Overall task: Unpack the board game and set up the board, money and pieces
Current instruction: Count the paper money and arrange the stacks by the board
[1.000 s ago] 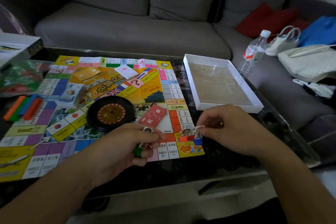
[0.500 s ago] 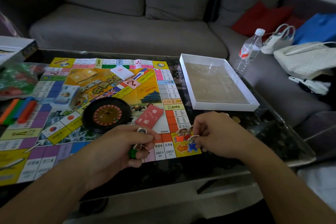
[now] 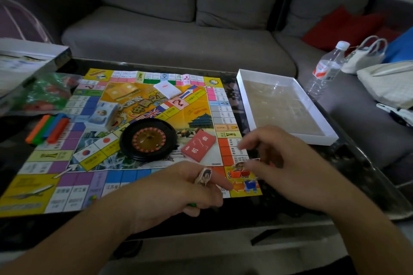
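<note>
Paper board (image 3: 138, 123): thin printed sheet, fold creases visible, spread flat on the dark glossy table (image 3: 335, 196); likely light and floppy, best shifted by an edge or corner.
Head view, near right corner: yellow start square with an arrow; orange-based pawns (image 3: 240, 172) and a blue-based pawn (image 3: 250, 185) standing there, just beside one another.
Pawns, handling: flat card figures slotted in small plastic stands; probably featherweight and easy to tip, so pinched low at the base rather than by the card.
Left hand (image 3: 178, 194): curled, fingers pinching a card figure pawn (image 3: 204, 176) on a green base, held over the near edge of the board.
Right hand (image 3: 288, 163): hovering over the start corner, fingers loosely bent and spread, nothing visibly gripped; fingertips near the orange-based pawns, contact not clear.
Roulette wheel (image 3: 148, 138): round, black rigid rim, gold centre, sitting mid-board; looks hard and heavier than the rest.
Red card deck (image 3: 199, 145): rectangular stack, right of the wheel; slippery cards, best squared between thumb and fingers.
White card deck (image 3: 167, 89): far middle of the board.
Money stack (image 3: 104, 115): pale banknotes, left of centre; soft, loose paper.
Coloured bars (image 3: 48, 128): orange, green and blue plastic sticks at the left edge.
Bag of pieces (image 3: 44, 94): clear crinkly plastic, green and red bits inside, far left.
Box tray (image 3: 245, 96): white cardboard, shallow, right of the board.
Water bottle (image 3: 326, 69): clear plastic, on the grey sofa (image 3: 178, 40), far right.
</note>
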`<act>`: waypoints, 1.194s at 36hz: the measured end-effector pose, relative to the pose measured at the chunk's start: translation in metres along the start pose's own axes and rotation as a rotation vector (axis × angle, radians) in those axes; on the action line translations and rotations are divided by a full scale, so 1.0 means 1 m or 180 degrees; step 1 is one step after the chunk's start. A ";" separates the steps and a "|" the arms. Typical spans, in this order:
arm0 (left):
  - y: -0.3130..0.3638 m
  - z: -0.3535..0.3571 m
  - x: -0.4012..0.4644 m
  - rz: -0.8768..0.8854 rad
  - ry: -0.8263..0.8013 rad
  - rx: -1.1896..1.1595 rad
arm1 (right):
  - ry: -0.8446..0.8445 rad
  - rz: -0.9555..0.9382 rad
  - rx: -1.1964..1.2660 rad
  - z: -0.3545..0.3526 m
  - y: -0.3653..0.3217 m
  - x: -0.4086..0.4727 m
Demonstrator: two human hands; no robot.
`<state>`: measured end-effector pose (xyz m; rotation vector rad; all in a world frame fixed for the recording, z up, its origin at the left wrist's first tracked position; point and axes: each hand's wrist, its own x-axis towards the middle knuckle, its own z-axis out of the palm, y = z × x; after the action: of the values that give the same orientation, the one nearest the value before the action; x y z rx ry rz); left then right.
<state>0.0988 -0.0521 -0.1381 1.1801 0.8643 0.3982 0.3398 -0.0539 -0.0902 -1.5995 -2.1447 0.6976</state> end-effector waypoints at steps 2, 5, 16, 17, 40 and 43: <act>0.000 0.001 0.001 0.0032 -0.0117 0.0411 | -0.0203 -0.0238 0.0173 0.015 -0.015 0.001; 0.000 0.004 0.004 0.0077 -0.0220 0.0594 | -0.0382 -0.0593 -0.0042 0.035 -0.022 0.004; -0.005 -0.015 0.002 0.0059 0.0692 0.1229 | -0.0056 0.0072 -0.0489 0.011 0.013 0.010; -0.007 -0.017 0.002 0.0078 0.0725 0.1236 | -0.0112 0.0129 -0.0669 0.013 0.015 0.011; 0.006 -0.022 -0.010 0.0259 0.0905 0.1484 | 0.0262 -0.0195 -0.0596 0.019 0.010 0.002; 0.013 -0.033 -0.016 0.0229 0.1233 0.1620 | 0.0287 -0.0464 -0.0595 0.027 0.004 0.005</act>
<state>0.0658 -0.0377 -0.1241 1.6359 1.3120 0.4913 0.3267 -0.0526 -0.1142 -1.5132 -2.2880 0.3823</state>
